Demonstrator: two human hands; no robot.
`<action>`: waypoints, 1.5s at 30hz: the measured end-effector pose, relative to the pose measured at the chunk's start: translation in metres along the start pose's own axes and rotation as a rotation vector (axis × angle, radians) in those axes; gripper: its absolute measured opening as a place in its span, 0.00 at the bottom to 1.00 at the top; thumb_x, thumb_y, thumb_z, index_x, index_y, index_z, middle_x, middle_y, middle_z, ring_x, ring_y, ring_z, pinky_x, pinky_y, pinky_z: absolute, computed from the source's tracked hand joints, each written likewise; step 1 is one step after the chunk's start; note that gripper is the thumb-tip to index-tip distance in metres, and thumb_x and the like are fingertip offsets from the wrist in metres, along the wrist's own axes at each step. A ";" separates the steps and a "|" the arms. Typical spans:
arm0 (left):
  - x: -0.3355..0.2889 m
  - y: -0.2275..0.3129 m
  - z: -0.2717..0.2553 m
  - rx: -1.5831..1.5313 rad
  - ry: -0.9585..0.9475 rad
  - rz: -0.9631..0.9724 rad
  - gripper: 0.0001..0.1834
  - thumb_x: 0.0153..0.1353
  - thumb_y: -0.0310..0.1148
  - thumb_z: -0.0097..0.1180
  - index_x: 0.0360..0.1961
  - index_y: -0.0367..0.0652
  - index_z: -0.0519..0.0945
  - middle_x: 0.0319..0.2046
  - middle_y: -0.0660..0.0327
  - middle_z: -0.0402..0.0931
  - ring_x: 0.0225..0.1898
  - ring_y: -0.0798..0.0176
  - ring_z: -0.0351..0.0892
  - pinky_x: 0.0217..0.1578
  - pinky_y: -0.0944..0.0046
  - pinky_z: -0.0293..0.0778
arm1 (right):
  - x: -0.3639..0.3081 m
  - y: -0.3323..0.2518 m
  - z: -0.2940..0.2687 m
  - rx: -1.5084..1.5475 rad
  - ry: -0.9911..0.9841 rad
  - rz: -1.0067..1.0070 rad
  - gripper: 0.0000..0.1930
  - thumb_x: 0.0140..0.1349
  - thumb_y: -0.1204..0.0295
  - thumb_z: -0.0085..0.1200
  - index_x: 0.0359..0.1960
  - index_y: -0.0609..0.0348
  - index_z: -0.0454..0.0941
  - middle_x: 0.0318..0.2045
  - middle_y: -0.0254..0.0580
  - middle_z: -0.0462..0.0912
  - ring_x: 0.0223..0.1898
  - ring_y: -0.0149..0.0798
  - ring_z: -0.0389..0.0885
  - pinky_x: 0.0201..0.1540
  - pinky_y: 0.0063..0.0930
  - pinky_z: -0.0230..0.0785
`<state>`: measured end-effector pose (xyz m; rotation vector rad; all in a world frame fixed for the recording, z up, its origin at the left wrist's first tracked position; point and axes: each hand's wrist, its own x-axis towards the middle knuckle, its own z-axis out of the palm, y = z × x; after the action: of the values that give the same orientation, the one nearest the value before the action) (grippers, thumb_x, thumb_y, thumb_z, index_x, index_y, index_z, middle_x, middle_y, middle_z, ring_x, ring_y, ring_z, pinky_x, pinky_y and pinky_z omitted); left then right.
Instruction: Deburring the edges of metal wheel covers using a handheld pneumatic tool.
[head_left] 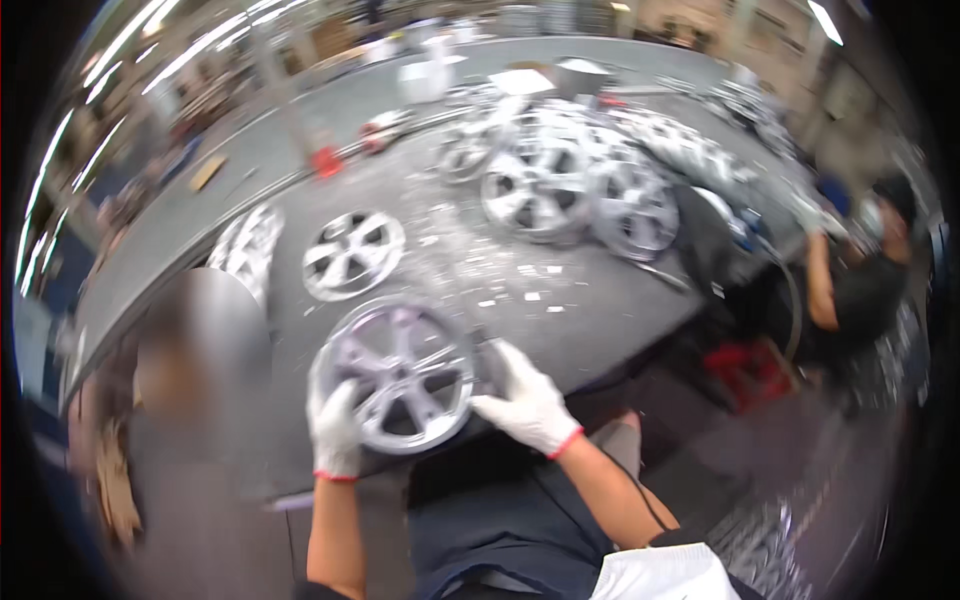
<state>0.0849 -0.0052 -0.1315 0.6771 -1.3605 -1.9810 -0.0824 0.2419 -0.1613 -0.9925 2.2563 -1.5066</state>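
A silver-grey spoked wheel (403, 370) is tilted up toward me at the table's near edge, with a purplish tint on some spokes. My left hand (337, 420), in a white glove with a red cuff, grips its left rim, the thumb on the front face. At the right rim is my right hand (528, 400), gloved the same way. It is closed around a small dark grey pad (490, 367), blurred, with the thumb close to the rim. Just beyond lies another silver wheel (354, 254), flat on the dark table (420, 225).
Several wheels (540, 187) are piled at the back right, and more wheels (247, 250) lean at the left. Small white scraps (532, 296) lie mid-table. A masked co-worker (865, 260) is at the right, near a red crate (750, 375). A blurred figure (190, 350) stands close at left.
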 end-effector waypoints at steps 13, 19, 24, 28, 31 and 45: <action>-0.019 -0.024 -0.020 -0.076 0.094 0.088 0.30 0.74 0.21 0.50 0.77 0.38 0.72 0.60 0.47 0.82 0.55 0.46 0.90 0.53 0.49 0.90 | -0.009 0.008 0.006 0.215 -0.055 0.034 0.50 0.70 0.52 0.70 0.86 0.56 0.55 0.69 0.70 0.80 0.70 0.67 0.81 0.72 0.49 0.74; -0.021 -0.003 0.031 0.135 0.049 0.117 0.31 0.72 0.19 0.51 0.76 0.32 0.73 0.61 0.51 0.83 0.54 0.58 0.89 0.55 0.58 0.86 | -0.010 0.002 -0.002 0.172 0.081 -0.029 0.39 0.76 0.60 0.62 0.82 0.67 0.63 0.74 0.72 0.75 0.75 0.64 0.77 0.76 0.46 0.72; 0.001 -0.010 0.025 0.094 -0.029 0.074 0.36 0.70 0.21 0.53 0.80 0.32 0.67 0.61 0.46 0.81 0.53 0.48 0.91 0.57 0.51 0.88 | -0.012 0.006 0.009 0.594 0.063 0.028 0.53 0.63 0.79 0.76 0.87 0.64 0.55 0.76 0.55 0.77 0.70 0.39 0.80 0.72 0.34 0.73; -0.005 0.001 0.014 0.088 0.012 0.002 0.38 0.68 0.18 0.53 0.81 0.33 0.67 0.69 0.49 0.77 0.60 0.59 0.85 0.61 0.57 0.84 | -0.005 0.006 0.006 0.366 -0.042 -0.041 0.52 0.62 0.82 0.74 0.87 0.61 0.58 0.72 0.52 0.81 0.61 0.34 0.85 0.63 0.29 0.79; -0.002 0.005 0.012 0.235 -0.007 0.055 0.39 0.67 0.19 0.53 0.82 0.34 0.68 0.70 0.50 0.78 0.60 0.60 0.85 0.60 0.61 0.83 | -0.023 -0.015 -0.010 0.205 -0.223 0.104 0.48 0.61 0.82 0.74 0.84 0.60 0.65 0.69 0.50 0.84 0.59 0.34 0.86 0.63 0.30 0.80; 0.014 0.018 0.009 0.249 -0.140 -0.029 0.39 0.64 0.16 0.54 0.80 0.36 0.72 0.69 0.51 0.80 0.64 0.60 0.81 0.64 0.60 0.81 | 0.007 -0.036 -0.029 -0.314 -0.281 -0.148 0.36 0.68 0.74 0.68 0.79 0.46 0.76 0.45 0.57 0.89 0.48 0.62 0.89 0.55 0.50 0.81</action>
<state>0.0734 -0.0150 -0.1126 0.6836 -1.7105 -1.9297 -0.0888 0.2494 -0.1157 -1.3892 2.2929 -0.9982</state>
